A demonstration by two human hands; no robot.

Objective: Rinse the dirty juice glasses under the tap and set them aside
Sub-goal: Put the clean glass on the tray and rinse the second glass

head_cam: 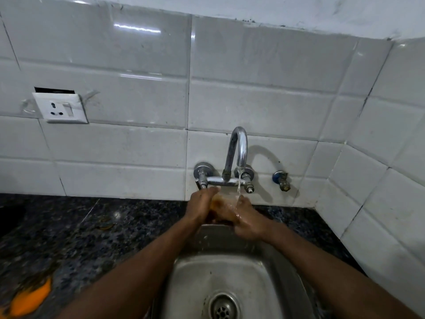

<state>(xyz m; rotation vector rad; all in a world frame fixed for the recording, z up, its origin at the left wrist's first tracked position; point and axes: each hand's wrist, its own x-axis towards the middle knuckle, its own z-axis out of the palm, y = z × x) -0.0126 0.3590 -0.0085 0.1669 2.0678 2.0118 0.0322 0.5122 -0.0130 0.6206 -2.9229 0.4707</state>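
Observation:
A clear juice glass with brownish residue is held between both hands above the back of the steel sink. My left hand wraps its left side. My right hand holds its right side and lower part. Water runs from the chrome tap in a thin stream onto the glass and my right fingers. Much of the glass is hidden by my fingers.
A dark speckled granite counter lies left of the sink, with orange juice spilled at its near left. A white wall socket sits on the tiles. A small blue-collared valve projects right of the tap. The drain is below.

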